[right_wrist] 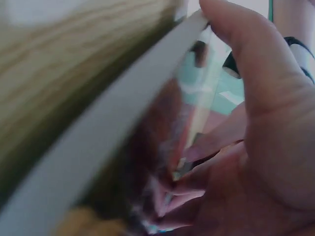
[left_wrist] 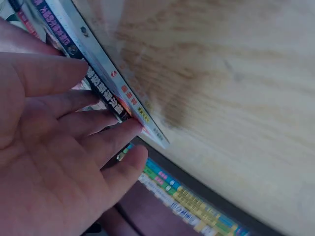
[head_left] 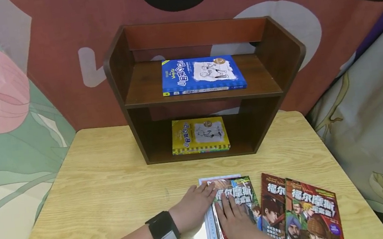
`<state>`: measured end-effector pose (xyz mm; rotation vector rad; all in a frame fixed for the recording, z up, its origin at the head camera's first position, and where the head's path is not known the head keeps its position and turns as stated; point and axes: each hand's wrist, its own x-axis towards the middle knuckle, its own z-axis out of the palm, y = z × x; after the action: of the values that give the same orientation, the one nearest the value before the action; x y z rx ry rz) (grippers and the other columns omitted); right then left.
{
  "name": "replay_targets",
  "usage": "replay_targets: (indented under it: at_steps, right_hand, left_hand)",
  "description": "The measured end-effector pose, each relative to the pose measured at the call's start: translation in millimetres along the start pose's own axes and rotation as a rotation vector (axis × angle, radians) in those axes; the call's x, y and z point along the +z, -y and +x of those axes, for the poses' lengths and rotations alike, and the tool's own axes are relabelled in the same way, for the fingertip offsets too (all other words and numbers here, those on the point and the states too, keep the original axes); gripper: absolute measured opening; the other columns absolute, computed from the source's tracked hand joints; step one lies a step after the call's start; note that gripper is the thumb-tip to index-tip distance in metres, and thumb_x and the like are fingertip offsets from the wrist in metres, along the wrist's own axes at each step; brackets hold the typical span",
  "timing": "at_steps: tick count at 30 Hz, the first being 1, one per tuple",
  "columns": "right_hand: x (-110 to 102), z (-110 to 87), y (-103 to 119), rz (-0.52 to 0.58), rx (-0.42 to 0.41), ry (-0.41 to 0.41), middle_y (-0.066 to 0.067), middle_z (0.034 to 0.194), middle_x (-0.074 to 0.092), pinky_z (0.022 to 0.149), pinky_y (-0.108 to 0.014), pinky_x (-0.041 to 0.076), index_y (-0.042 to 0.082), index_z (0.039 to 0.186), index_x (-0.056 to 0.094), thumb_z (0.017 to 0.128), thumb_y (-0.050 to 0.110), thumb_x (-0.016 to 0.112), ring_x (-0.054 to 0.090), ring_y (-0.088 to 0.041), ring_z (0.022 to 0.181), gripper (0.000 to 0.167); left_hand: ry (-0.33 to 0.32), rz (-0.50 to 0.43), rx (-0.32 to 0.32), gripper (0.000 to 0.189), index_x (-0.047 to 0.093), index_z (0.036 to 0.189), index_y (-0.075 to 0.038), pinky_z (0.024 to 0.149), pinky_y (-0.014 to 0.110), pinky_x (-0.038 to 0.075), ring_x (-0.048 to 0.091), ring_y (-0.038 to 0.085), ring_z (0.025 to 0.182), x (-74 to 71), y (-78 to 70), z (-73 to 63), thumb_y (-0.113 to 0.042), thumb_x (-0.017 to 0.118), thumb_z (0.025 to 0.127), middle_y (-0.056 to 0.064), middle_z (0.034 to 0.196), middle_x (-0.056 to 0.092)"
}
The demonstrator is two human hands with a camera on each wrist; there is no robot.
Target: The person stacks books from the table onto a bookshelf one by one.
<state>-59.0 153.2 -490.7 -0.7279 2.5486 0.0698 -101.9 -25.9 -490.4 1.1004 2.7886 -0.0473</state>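
In the head view, two stacked books lie at the table's front: a Chinese-titled comic book [head_left: 244, 192] over a pale blue-edged book [head_left: 211, 232] that juts out to the left. My left hand [head_left: 196, 206] touches the stack's upper left side with extended fingers. Its palm faces the spines [left_wrist: 106, 91] in the left wrist view. Flat across the comic's cover rests my right hand [head_left: 238, 223], fingers straight. The right wrist view shows its thumb [right_wrist: 246, 49] at a book's pale page edge [right_wrist: 103, 118]; much there is blurred.
Two more comics, a dark red book [head_left: 272, 205] and a red book [head_left: 314, 212], overlap on the right. Behind stands a brown two-tier shelf [head_left: 185, 101], with blue books [head_left: 204, 74] on its upper tier and yellow books [head_left: 198, 134] on its lower one.
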Motion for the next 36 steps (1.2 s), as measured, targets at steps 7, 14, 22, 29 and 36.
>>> replay_targets:
  at_steps: [7, 14, 22, 29, 36]
  right_hand:
    - [7, -4.9, 15, -0.078, -0.014, -0.059, -0.025, 0.155, 0.012, 0.102, -0.059, 0.037, 0.005, 0.148, 0.026, 0.060, 0.055, 0.080, 0.014, -0.046, 0.141, 0.115]
    - [0, -4.7, 12, 0.020, -0.061, -0.036, -0.024, 0.156, 0.010, 0.101, -0.058, 0.038, 0.004, 0.149, 0.023, 0.056, 0.064, 0.078, 0.010, -0.046, 0.142, 0.124]
    - [-31, -18.8, -13, 0.501, -0.172, 0.120, -0.015, 0.159, 0.004, 0.101, -0.061, 0.036, 0.018, 0.153, 0.012, 0.068, 0.065, 0.069, 0.012, -0.041, 0.143, 0.113]
    - [-36, -28.6, -20, 0.614, -0.327, 0.114, -0.011, 0.160, 0.003, 0.105, -0.053, 0.037, 0.023, 0.153, 0.005, 0.075, 0.057, 0.069, 0.014, -0.038, 0.143, 0.107]
    - [-45, -35.5, -20, 0.597, -0.415, 0.144, -0.012, 0.160, 0.004, 0.106, -0.044, 0.038, 0.023, 0.154, 0.002, 0.080, 0.056, 0.066, 0.015, -0.036, 0.143, 0.103]
  left_hand:
    - [-0.007, 0.105, -0.040, 0.055, 0.044, 0.142, -0.014, 0.110, 0.043, 0.035, 0.034, 0.024, 0.139, -1.8, -3.7, 0.9, -0.018, 0.059, 0.089, 0.006, 0.149, 0.039]
    - [-0.034, 0.068, -0.047, 0.052, 0.045, 0.141, -0.013, 0.109, 0.044, 0.037, 0.037, 0.024, 0.138, 1.5, 0.2, -4.1, -0.014, 0.056, 0.091, 0.007, 0.148, 0.040]
    - [-0.106, 0.015, -0.026, 0.054, 0.049, 0.137, -0.012, 0.108, 0.044, 0.037, 0.043, 0.023, 0.134, -1.7, 5.8, -6.4, -0.014, 0.065, 0.085, 0.007, 0.143, 0.047]
    - [-0.196, -0.047, 0.020, 0.053, 0.053, 0.135, -0.016, 0.106, 0.044, 0.040, 0.049, 0.021, 0.129, 2.8, 13.2, -1.6, -0.008, 0.065, 0.083, 0.006, 0.139, 0.052]
    - [-0.193, -0.108, 0.135, 0.060, 0.047, 0.140, -0.015, 0.108, 0.040, 0.038, 0.038, 0.019, 0.137, 8.0, 23.4, -4.1, -0.001, 0.060, 0.084, 0.002, 0.147, 0.043]
